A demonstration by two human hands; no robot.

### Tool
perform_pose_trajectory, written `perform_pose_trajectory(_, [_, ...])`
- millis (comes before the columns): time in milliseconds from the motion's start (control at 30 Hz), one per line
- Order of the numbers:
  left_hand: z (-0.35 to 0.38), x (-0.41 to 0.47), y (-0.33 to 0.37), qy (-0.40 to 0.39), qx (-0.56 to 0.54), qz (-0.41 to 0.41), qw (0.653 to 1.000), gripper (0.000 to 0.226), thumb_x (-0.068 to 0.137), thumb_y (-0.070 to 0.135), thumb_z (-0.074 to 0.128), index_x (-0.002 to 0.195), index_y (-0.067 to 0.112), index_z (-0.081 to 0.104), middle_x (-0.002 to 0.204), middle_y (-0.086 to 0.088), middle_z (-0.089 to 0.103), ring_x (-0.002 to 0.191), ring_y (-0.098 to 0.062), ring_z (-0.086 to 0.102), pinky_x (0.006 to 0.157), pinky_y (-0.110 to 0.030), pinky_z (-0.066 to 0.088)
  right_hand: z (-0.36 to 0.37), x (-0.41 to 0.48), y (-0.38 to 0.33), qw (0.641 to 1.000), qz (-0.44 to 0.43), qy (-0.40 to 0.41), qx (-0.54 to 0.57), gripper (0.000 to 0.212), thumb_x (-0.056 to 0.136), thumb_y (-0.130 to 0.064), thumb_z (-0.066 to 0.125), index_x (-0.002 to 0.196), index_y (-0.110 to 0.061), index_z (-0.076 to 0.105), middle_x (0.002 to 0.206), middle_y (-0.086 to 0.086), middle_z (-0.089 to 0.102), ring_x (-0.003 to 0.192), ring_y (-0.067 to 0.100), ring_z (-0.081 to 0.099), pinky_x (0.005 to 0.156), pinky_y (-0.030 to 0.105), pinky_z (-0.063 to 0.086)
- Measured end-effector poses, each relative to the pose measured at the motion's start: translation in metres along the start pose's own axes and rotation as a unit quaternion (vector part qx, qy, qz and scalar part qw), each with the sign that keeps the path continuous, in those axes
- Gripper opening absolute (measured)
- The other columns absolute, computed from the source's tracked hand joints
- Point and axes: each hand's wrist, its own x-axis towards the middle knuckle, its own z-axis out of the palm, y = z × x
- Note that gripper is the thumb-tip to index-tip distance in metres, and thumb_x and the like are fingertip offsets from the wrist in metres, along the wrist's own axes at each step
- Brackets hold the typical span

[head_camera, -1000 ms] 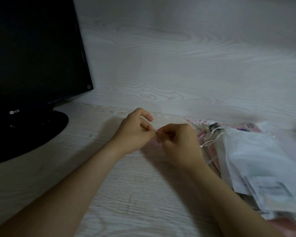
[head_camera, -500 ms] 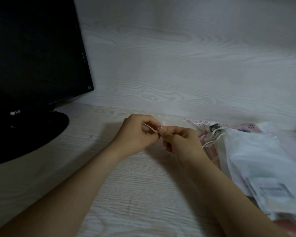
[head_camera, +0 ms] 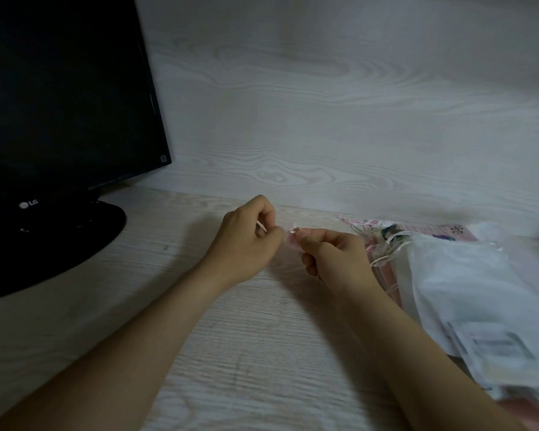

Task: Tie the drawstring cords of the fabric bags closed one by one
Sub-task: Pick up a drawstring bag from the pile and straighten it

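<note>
left hand [head_camera: 246, 244]: fingers curled in, thumb and forefinger pinching a cord [head_camera: 261, 227] — white strand poking up out of the pinch.
right hand [head_camera: 335, 256]: thumb and forefinger pinched on the neck of a bag [head_camera: 288, 242]; lower fingers clenched, thin strand hanging below the fist. Cord or fabric under the pads: cannot tell.
bag: small, sheer, pinkish, held in the air between both hands, above the desk [head_camera: 231, 337]; mostly hidden, blurred.
hands: nearly touching, fingertips facing each other.
pile [head_camera: 455, 275]: more bags, white and pink, flat on desk just right of right hand, loose cords spilling toward the wrist. Tied or untied: not readable.
monitor [head_camera: 59, 104]: dark, far left, well apart from hands.
step: probably mid-knot, drawing the cord through or snugging it down.
progress: unclear; one bag in hand, pile likely waiting.
risk 1: cord slipping out of left pinch. Cause: thin slick strand, tiny grip area. Result: open knot, redo.
risk 2: hard pull apart with sheer fabric caught in the knot. Result: snag or tear at the neck.
risk 3: right wrist close to pile's loose cords — possible catch, dragged bag, tangled strands.
risk 4: dim light, tiny loop. Easy to miss the loop and tie nothing.
</note>
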Motion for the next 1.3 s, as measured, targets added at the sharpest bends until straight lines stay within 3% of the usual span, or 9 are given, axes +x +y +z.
perform_pose_trajectory(167, [0.001, -0.001, -0.005, -0.055, -0.004, 0.043, 0.998, 0.029, 0.075, 0.029, 0.087, 0.1, 0.035, 0.074, 0.101, 0.009, 0.068, 0.08, -0.012, 0.067, 0.071, -0.02, 0.053, -0.003, -0.001, -0.002, 1.0, 0.005, -0.022, 0.016, 0.018, 0.097, -0.008, 0.067, 0.088, 0.005, 0.075, 0.056, 0.005, 0.053, 0.045, 0.012, 0.034, 0.044, 0.021, 0.026])
perform_pose_trajectory(333, [0.003, 0.003, -0.007, -0.001, -0.005, 0.073, 0.997, 0.01, 0.083, 0.019, 0.09, 0.088, 0.024, 0.083, 0.088, 0.015, 0.074, 0.079, -0.008, 0.072, 0.074, -0.028, 0.059, -0.003, 0.001, -0.001, 1.0, -0.004, -0.005, -0.002, 0.015, 0.097, -0.01, 0.067, 0.09, 0.001, 0.075, 0.053, -0.002, 0.053, 0.043, 0.006, 0.039, 0.044, 0.018, 0.031])
perform_pose_trajectory(433, [0.002, 0.004, -0.003, -0.044, 0.0, 0.011, 0.999, 0.012, 0.089, 0.028, 0.078, 0.08, 0.02, 0.075, 0.087, 0.012, 0.07, 0.08, -0.006, 0.069, 0.074, -0.031, 0.055, -0.003, 0.002, 0.0, 0.999, -0.019, -0.001, -0.026, 0.013, 0.097, -0.01, 0.068, 0.089, -0.003, 0.076, 0.054, -0.015, 0.061, 0.047, -0.003, 0.051, 0.053, 0.014, 0.037])
perform_pose_trajectory(567, [-0.002, 0.004, 0.001, -0.107, -0.042, -0.115, 0.987, 0.051, 0.073, 0.052, 0.047, 0.071, 0.003, 0.06, 0.076, -0.005, 0.066, 0.077, -0.022, 0.063, 0.079, -0.046, 0.051, -0.002, 0.003, 0.003, 0.997, -0.045, 0.003, -0.056, 0.013, 0.096, -0.015, 0.072, 0.089, -0.005, 0.078, 0.057, -0.013, 0.061, 0.05, -0.003, 0.048, 0.055, 0.015, 0.037])
perform_pose_trajectory(700, [-0.004, 0.004, 0.005, -0.12, -0.117, -0.168, 0.971, 0.042, 0.081, 0.041, 0.043, 0.08, 0.01, 0.072, 0.07, -0.013, 0.073, 0.064, -0.022, 0.066, 0.071, -0.04, 0.05, -0.002, 0.001, 0.002, 0.995, -0.072, 0.01, -0.073, 0.014, 0.097, -0.014, 0.071, 0.088, -0.007, 0.079, 0.057, -0.015, 0.062, 0.051, -0.003, 0.05, 0.054, 0.011, 0.038])
perform_pose_trajectory(867, [-0.004, 0.001, 0.008, -0.152, -0.082, -0.125, 0.977, 0.049, 0.104, 0.058, 0.055, 0.092, 0.017, 0.079, 0.078, -0.005, 0.077, 0.075, -0.014, 0.072, 0.075, -0.032, 0.055, -0.002, -0.007, -0.006, 0.987, -0.112, -0.036, -0.108, 0.021, 0.099, -0.017, 0.068, 0.083, -0.008, 0.078, 0.071, 0.002, 0.075, 0.065, 0.005, 0.061, 0.064, 0.019, 0.046])
perform_pose_trajectory(1067, [-0.009, 0.0, 0.009, -0.178, -0.075, -0.137, 0.972, 0.037, 0.109, 0.04, 0.055, 0.086, 0.017, 0.074, 0.059, -0.003, 0.059, 0.058, -0.013, 0.055, 0.062, -0.028, 0.045, -0.003, -0.007, -0.006, 0.954, -0.174, -0.045, -0.238, 0.026, 0.101, -0.026, 0.064, 0.079, -0.018, 0.076, 0.062, -0.013, 0.066, 0.054, 0.002, 0.051, 0.056, 0.019, 0.038])
perform_pose_trajectory(1167, [-0.011, 0.002, 0.011, -0.199, -0.096, -0.182, 0.958, 0.035, 0.11, 0.031, 0.052, 0.087, 0.015, 0.072, 0.061, -0.001, 0.058, 0.058, -0.015, 0.053, 0.057, -0.027, 0.043, -0.003, -0.007, -0.005, 0.925, -0.205, -0.018, -0.319, 0.023, 0.101, -0.027, 0.063, 0.083, -0.024, 0.076, 0.071, -0.018, 0.068, 0.066, 0.002, 0.057, 0.061, 0.018, 0.039])
perform_pose_trajectory(1300, [-0.012, 0.002, 0.019, -0.194, -0.148, -0.213, 0.946, 0.023, 0.08, 0.032, 0.061, 0.079, 0.011, 0.07, 0.067, -0.005, 0.063, 0.058, -0.017, 0.052, 0.056, -0.03, 0.038, -0.001, -0.008, -0.006, 0.914, -0.225, -0.006, -0.337, 0.02, 0.099, -0.023, 0.064, 0.083, -0.025, 0.076, 0.076, -0.027, 0.062, 0.079, -0.006, 0.058, 0.064, 0.007, 0.037])
